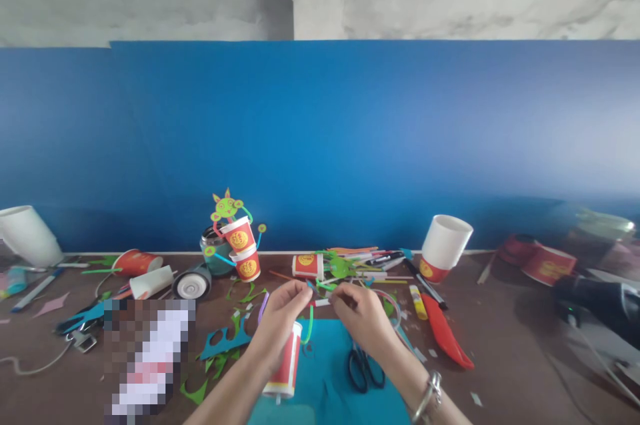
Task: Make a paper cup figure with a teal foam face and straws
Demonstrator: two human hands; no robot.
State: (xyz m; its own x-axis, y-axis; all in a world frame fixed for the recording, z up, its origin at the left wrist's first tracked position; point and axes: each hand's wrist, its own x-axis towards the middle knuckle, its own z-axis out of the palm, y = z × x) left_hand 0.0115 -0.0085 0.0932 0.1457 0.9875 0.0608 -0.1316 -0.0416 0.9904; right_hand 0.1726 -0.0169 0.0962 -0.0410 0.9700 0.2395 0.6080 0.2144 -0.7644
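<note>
My left hand [281, 311] is pinched at the fingertips, near a tiny blue bit too small to name. Facing it, my right hand [357, 311] has its thumb and fingers closed together; what they hold, if anything, cannot be made out. A small red-and-white stick [320, 303] shows between the two hands. Under my left wrist is a red paper cup [289, 365] with a white rim, partly covered by the arm. A green bent strip [311, 326] rises beside it. Black-handled scissors [365, 369] lie below my right hand on blue sheet material [320, 351].
A figure of stacked red cups [247, 265] with a green face stands at the back left. White stacked cups [447, 241] stand at the right. Around lie pens, a glue stick [418, 303], a red balloon-like piece [445, 335], blue and green scraps and a tumbler [193, 283].
</note>
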